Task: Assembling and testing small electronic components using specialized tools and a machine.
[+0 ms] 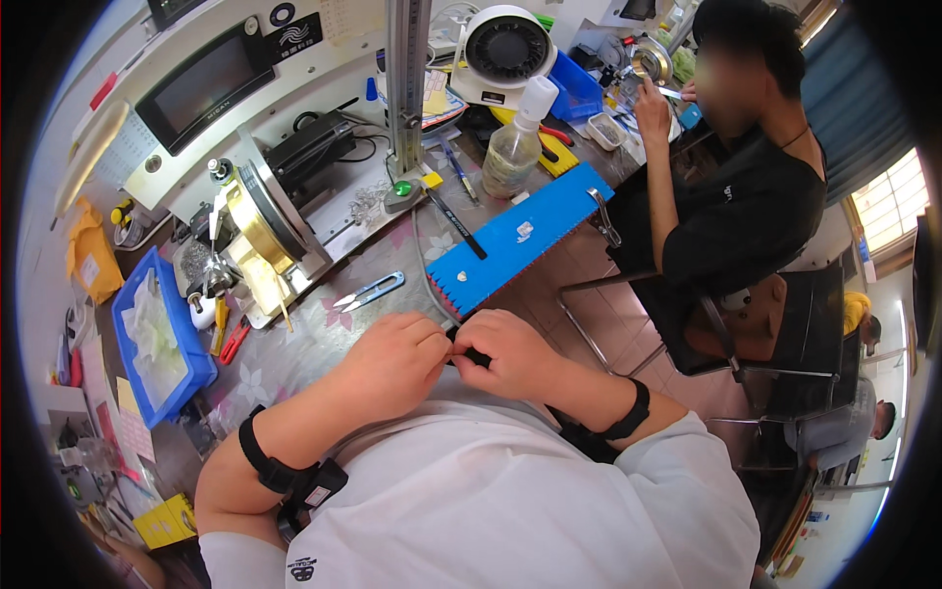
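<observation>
My left hand (397,355) and my right hand (507,351) meet in front of my body at the table's near edge. The fingers of both are curled and pinched close together. Between them shows a small dark thing, mostly hidden by the fingers, so its kind is unclear. Just beyond my left hand lie thread snips (364,294) with blue handles. Past my right hand is a blue board (549,224) with a jagged near edge. On it rest small whitish pieces (525,232) and the end of a slim black tool (457,230).
A machine with a brass-coloured drum (257,228) stands left of centre. Beside it are a blue tray (204,368) and red-handled tool (235,341). A clear bottle (510,162) and a fan (507,54) stand farther back. At right sits a co-worker (741,187), near a chair (805,339).
</observation>
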Demonstrator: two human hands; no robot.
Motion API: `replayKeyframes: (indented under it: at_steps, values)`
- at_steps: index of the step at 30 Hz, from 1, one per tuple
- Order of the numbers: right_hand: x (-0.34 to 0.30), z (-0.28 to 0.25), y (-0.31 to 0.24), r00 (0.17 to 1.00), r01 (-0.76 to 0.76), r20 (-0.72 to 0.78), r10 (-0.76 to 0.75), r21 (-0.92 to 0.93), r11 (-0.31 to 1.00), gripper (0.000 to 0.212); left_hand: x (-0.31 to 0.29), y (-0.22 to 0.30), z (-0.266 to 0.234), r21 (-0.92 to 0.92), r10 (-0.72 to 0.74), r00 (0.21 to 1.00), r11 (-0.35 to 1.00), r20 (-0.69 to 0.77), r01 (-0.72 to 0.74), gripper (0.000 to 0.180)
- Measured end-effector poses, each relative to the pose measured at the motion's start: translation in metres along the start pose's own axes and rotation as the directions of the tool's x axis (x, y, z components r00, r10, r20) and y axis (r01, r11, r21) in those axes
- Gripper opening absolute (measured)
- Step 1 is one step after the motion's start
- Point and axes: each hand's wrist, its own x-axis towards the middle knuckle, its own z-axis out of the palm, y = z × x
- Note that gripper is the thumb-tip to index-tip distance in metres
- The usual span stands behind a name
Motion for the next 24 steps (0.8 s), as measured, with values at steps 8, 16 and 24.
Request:
replayKeyframes:
  at_steps: [8,16,24]
  values:
    - [-0.001,-0.038,-0.003,0.865,-0.428,0.334,0.374,0.101,0.898,0.019,-0.012,-0.001,-0.043,-0.074,0.01,0.98,0.997,-0.198,-0.025,0.017]
    - [-0.021,-0.195,0.031,0.732,-0.639,-0.331,0.595,-0.032,0.769,0.02,-0.108,-0.034,-0.119,-0.526,-0.574,0.628,0.799,-0.525,0.291,0.004]
    - [0.039,-0.141,-0.026,0.982,-0.019,0.179,0.067,-0.259,0.966,0.034,-0.047,0.01,-0.096,-0.155,-0.23,0.893,0.971,-0.387,0.183,0.008]
